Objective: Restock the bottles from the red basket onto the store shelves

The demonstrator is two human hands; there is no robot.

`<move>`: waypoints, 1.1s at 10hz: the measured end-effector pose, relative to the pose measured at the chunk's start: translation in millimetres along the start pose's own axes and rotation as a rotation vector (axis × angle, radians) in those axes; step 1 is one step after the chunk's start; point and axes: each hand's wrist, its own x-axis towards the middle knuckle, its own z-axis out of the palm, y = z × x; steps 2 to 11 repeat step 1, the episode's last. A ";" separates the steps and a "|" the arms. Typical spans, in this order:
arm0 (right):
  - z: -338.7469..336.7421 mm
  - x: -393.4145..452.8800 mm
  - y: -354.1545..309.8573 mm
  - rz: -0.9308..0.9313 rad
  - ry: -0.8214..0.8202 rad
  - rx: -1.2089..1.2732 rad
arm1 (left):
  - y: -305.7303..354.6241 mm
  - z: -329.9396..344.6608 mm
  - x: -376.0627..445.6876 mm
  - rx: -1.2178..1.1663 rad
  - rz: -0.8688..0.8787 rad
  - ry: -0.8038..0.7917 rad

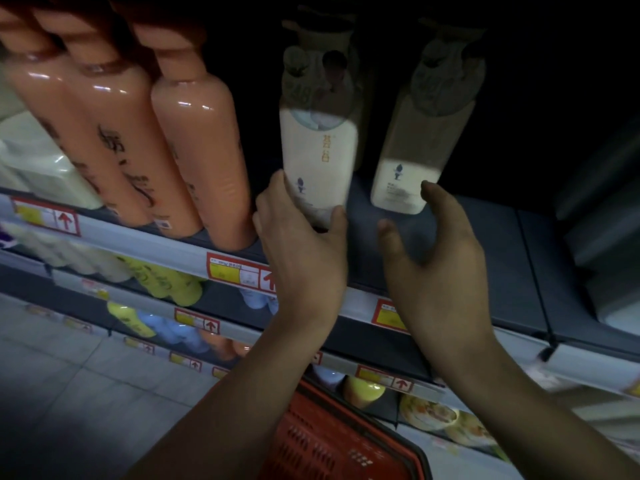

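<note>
My left hand (301, 247) grips the base of a cream pump bottle (318, 150) that stands on the dark shelf (485, 258). A second cream pump bottle (412, 161) stands to its right, further back. My right hand (436, 258) hovers open just in front of that second bottle, fingers spread, not clearly touching it. The red basket (332, 441) sits low in view beneath my forearms; its contents are hidden.
Three tall orange bottles (194, 161) stand close on the left of the held bottle. Price tags (239, 271) line the shelf edge. Lower shelves hold yellow, blue and cream bottles (166, 282). The dark shelf runs on to the right. Tiled floor lies at lower left.
</note>
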 end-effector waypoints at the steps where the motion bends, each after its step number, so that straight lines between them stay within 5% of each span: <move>1: -3.3 -7.9 -2.2 0.031 -0.011 -0.043 | -0.3 -1.8 -10.5 -0.017 0.065 0.024; 11: -3.3 -7.9 -2.2 0.031 -0.011 -0.043 | -0.3 -1.8 -10.5 -0.017 0.065 0.024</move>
